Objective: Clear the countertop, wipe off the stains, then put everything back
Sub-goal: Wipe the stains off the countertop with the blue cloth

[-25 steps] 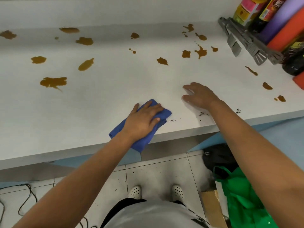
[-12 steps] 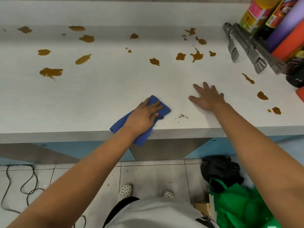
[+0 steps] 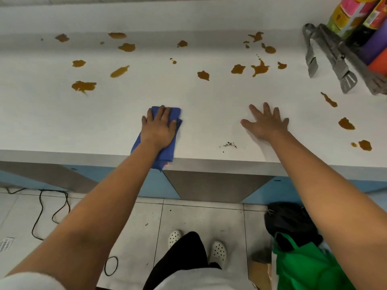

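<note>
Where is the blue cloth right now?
In the head view the blue cloth lies at the countertop's front edge, left of centre, pressed flat under the left hand, its near end hanging over the edge.

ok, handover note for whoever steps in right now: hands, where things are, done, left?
Left hand: flat, pressing the blue cloth near the countertop's front edge.
Right hand: open, palm down on the bare top.
Tongs and bottles sit at the far right.
Done: middle of the top has no objects on it.
Left: all brown stains, the dark crumbs, then putting things back.
</note>
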